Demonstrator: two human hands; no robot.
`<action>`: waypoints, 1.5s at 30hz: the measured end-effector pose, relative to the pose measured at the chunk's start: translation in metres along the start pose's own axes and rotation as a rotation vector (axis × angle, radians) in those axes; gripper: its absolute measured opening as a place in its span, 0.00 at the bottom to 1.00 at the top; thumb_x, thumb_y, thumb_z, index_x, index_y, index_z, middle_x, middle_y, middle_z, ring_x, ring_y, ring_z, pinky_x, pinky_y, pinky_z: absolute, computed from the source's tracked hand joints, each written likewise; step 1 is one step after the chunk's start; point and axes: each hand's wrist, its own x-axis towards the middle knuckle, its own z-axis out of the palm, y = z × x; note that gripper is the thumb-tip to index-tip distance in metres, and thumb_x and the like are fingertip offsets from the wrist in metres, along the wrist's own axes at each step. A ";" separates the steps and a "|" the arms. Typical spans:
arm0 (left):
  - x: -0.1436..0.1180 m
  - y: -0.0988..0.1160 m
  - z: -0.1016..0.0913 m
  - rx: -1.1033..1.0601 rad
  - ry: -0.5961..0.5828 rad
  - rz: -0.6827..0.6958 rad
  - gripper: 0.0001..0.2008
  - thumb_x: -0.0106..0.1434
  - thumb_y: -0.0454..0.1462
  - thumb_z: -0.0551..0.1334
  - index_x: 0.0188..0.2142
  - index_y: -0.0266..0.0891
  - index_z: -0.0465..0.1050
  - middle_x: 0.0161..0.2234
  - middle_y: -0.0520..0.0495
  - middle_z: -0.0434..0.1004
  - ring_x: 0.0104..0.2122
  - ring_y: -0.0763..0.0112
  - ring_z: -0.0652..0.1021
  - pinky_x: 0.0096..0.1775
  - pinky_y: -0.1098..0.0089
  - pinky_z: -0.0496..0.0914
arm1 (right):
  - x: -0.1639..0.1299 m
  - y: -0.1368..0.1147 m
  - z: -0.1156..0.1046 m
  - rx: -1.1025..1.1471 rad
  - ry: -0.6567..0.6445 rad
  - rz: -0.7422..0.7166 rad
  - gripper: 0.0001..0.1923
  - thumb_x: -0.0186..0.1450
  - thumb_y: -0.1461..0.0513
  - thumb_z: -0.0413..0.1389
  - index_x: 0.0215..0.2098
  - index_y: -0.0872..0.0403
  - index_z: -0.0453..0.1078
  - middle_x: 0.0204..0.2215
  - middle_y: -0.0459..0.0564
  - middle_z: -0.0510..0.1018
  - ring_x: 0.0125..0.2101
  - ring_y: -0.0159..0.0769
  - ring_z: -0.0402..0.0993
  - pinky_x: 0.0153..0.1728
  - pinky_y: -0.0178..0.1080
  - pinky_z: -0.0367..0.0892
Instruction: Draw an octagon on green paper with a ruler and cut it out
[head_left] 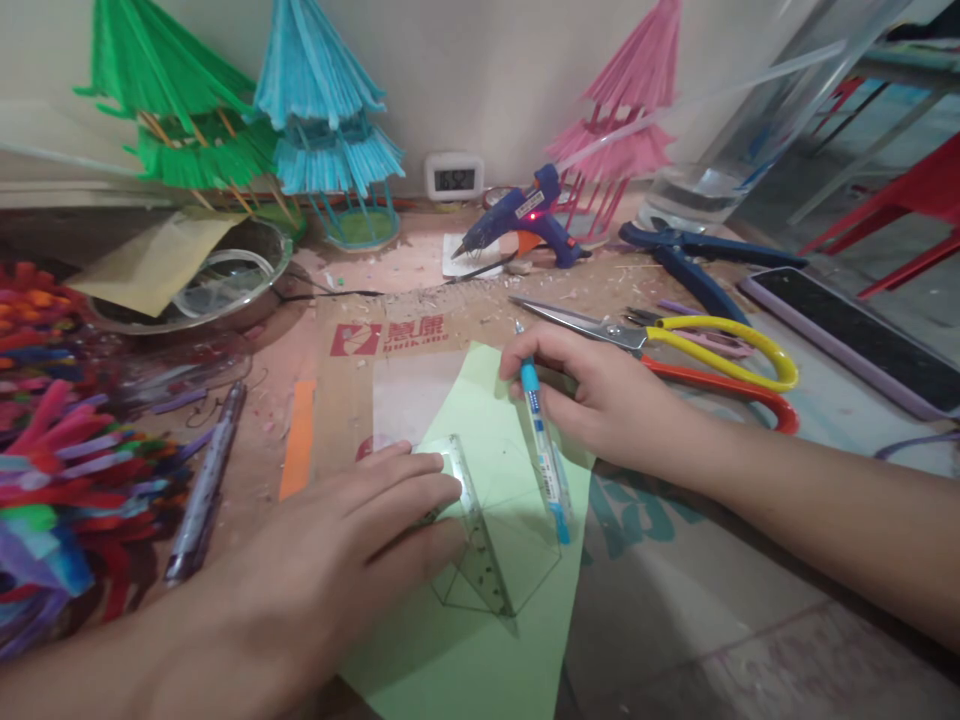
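A light green sheet of paper [465,655] lies slantwise in front of me, with thin dark lines forming a many-sided figure. My left hand [360,540] rests on it, fingers stretched over a clear plastic ruler [484,555] and pressing it against the paper. Its far left part is hidden under the fingers. Between the thumb and fingers of my right hand [574,385] is a blue-and-white pen [545,455]. The thin tip points away from me, and the blue end hangs over the drawn figure.
Yellow-and-orange-handled scissors [720,345], blue pliers [697,260] and a phone [862,335] lie right. A lit glue gun [525,215] stands behind. Pipe cleaners [52,480], a marker [206,485] and a metal bowl [262,290] are left. Green [172,80], blue [322,100] and pink [630,100] tiered models stand at the wall.
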 end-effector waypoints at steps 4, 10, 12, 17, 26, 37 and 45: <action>0.001 0.003 -0.001 0.002 0.011 -0.012 0.20 0.73 0.55 0.55 0.52 0.53 0.79 0.52 0.55 0.82 0.54 0.57 0.80 0.56 0.61 0.74 | 0.000 0.001 0.000 -0.001 -0.001 -0.002 0.11 0.61 0.68 0.50 0.39 0.51 0.69 0.34 0.47 0.78 0.35 0.39 0.75 0.38 0.41 0.67; 0.002 0.007 0.000 0.027 0.020 -0.051 0.22 0.74 0.56 0.52 0.51 0.53 0.80 0.52 0.54 0.83 0.55 0.59 0.80 0.56 0.63 0.73 | 0.000 0.001 0.000 -0.007 0.005 -0.012 0.11 0.61 0.68 0.50 0.40 0.52 0.69 0.34 0.47 0.78 0.35 0.39 0.75 0.38 0.41 0.67; 0.001 0.006 -0.001 0.030 0.022 -0.040 0.21 0.74 0.56 0.52 0.51 0.54 0.79 0.52 0.55 0.83 0.55 0.60 0.80 0.56 0.64 0.73 | 0.000 0.000 0.000 -0.001 0.002 -0.012 0.11 0.61 0.68 0.50 0.40 0.52 0.69 0.34 0.47 0.78 0.35 0.39 0.75 0.39 0.41 0.67; 0.000 0.004 0.001 0.035 -0.003 -0.054 0.22 0.73 0.57 0.52 0.52 0.54 0.79 0.52 0.54 0.83 0.54 0.57 0.80 0.56 0.60 0.74 | 0.000 0.000 0.000 0.010 -0.006 -0.004 0.11 0.61 0.69 0.50 0.40 0.51 0.68 0.34 0.47 0.78 0.35 0.39 0.75 0.38 0.41 0.67; 0.002 0.004 -0.002 0.013 -0.019 -0.044 0.21 0.73 0.56 0.53 0.51 0.55 0.79 0.52 0.55 0.83 0.54 0.58 0.80 0.57 0.61 0.74 | 0.001 0.000 0.000 0.021 0.003 -0.019 0.11 0.61 0.69 0.50 0.39 0.52 0.69 0.33 0.47 0.78 0.34 0.39 0.75 0.38 0.41 0.67; -0.003 0.000 0.001 0.006 -0.028 -0.060 0.17 0.72 0.54 0.56 0.55 0.60 0.76 0.55 0.59 0.80 0.57 0.59 0.78 0.59 0.61 0.73 | 0.001 0.000 0.000 0.008 0.002 -0.004 0.11 0.61 0.69 0.51 0.39 0.51 0.70 0.33 0.47 0.78 0.34 0.39 0.75 0.38 0.41 0.67; 0.001 0.002 0.000 -0.035 -0.002 -0.055 0.19 0.73 0.55 0.55 0.52 0.56 0.79 0.53 0.56 0.82 0.55 0.58 0.80 0.57 0.63 0.74 | 0.000 0.001 0.000 -0.012 0.000 -0.001 0.12 0.61 0.69 0.50 0.40 0.51 0.69 0.34 0.47 0.78 0.35 0.39 0.75 0.38 0.42 0.67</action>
